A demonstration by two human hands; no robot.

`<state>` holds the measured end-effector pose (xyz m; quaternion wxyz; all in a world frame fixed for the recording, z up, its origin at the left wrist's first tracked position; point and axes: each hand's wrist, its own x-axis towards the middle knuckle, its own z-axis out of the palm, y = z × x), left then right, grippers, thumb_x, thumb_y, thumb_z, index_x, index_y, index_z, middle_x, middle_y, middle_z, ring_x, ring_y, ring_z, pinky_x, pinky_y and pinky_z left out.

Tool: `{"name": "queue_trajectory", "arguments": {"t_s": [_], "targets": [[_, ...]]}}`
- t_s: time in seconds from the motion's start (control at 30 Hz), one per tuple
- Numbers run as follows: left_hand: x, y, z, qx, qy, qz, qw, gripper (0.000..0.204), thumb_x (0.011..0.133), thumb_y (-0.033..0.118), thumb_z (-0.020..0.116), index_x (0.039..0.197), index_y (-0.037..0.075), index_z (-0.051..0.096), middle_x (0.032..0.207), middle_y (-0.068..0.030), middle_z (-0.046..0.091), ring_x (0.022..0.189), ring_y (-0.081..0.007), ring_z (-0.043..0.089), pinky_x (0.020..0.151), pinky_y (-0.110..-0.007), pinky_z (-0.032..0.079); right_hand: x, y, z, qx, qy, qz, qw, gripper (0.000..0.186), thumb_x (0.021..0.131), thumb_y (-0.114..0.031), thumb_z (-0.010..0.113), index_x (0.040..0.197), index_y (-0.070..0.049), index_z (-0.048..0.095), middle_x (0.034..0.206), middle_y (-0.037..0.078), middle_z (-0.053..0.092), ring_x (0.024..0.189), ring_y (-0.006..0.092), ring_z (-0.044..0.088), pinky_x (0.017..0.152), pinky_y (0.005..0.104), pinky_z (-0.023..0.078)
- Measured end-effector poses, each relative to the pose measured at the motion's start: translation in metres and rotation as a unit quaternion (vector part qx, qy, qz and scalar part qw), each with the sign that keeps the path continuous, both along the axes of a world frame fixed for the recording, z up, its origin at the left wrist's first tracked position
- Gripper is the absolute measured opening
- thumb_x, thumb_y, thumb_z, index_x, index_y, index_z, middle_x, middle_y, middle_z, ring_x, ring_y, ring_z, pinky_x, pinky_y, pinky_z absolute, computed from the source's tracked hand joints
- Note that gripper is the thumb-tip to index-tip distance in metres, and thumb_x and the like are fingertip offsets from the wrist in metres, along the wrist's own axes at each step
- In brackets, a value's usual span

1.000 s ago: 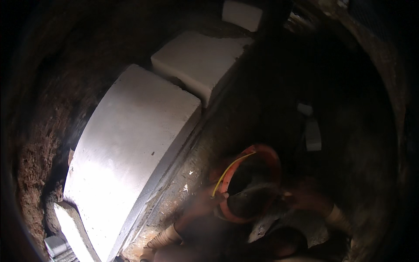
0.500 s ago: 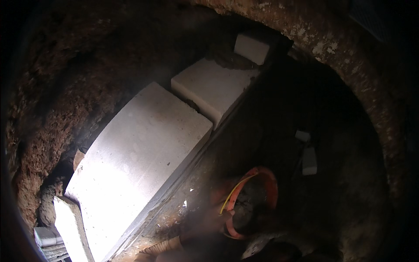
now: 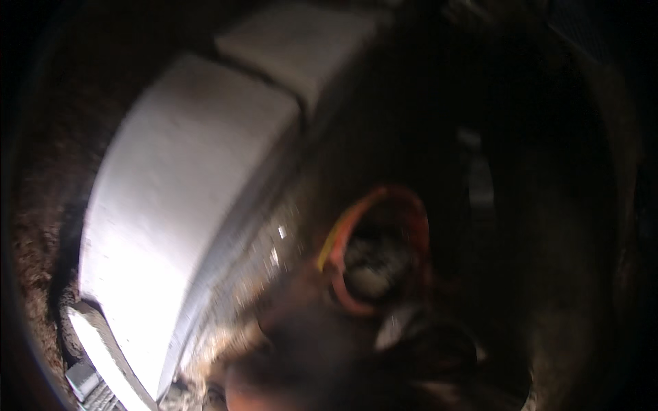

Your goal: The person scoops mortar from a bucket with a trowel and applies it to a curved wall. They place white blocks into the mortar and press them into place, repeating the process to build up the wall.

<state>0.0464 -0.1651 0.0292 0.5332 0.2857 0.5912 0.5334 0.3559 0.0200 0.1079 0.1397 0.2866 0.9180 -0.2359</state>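
An orange bucket [image 3: 419, 226] with a yellow handle [image 3: 329, 248] stands right of the pale blocks, tilted toward me. Inside it is a grey lumpy mass [image 3: 378, 267], possibly mortar. My left hand [image 3: 301, 294] is a dark, motion-smeared shape beside the bucket's left rim. Whether its fingers grip the rim cannot be made out. My right hand does not show. Left of the bucket lies a large white block [image 3: 185, 157], brightly lit at its near end, with a second block [image 3: 295, 44] beyond it, across a narrow gap.
A thin pale slab [image 3: 103, 342] leans at the near end of the large block. Rough reddish earth [image 3: 41, 253] walls the left side. Two small pale pieces [image 3: 480, 181] lie in the dark to the right. Small white bits [image 3: 275, 256] lie beside the block row.
My view has tipped nearer, so blocks, bucket and small pieces sit higher in the picture. The farthest block and most of the curved rim have left sight. The picture is more blurred.
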Motion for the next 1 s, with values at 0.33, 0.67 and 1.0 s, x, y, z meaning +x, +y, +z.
{"name": "queue_trajectory", "arguments": {"t_s": [0.33,0.67,1.0], "targets": [[-0.007,0.007,0.028,0.019,-0.035,0.006,0.999,0.023,0.097,0.013,0.063,0.117,0.002,0.063,0.105,-0.0011,0.062,0.102,-0.0133,0.056,0.094,-0.031,0.044,-0.046,0.043,0.085,0.088,-0.138,0.021,0.986,0.038,0.096,-0.02,0.063,0.132,-0.007,0.063,0.119,0.015,0.069,0.102,0.0307,0.068,0.089,0.0438,0.053],[0.0,0.012,0.028,0.01,-0.023,0.029,0.999,0.027,0.096,0.017,0.066,0.117,0.0,0.063,0.104,-0.002,0.063,0.097,-0.0128,0.057,0.091,-0.03,0.045,-0.068,0.039,-0.029,-0.113,0.067,0.142,0.981,0.038,0.095,-0.025,0.068,0.128,-0.007,0.065,0.128,0.016,0.061,0.116,0.0334,0.062,0.097,0.0438,0.052],[-0.011,0.01,0.025,0.036,0.024,-0.01,0.999,0.028,0.099,0.017,0.063,0.122,0.0,0.062,0.105,-0.0047,0.065,0.102,-0.0131,0.058,0.094,-0.031,0.046,0.058,0.021,-0.03,0.088,0.019,0.032,0.995,0.044,0.098,-0.037,0.062,0.133,-0.01,0.061,0.099,0.017,0.071,0.079,0.035,0.07,0.078,0.0498,0.056]]}}
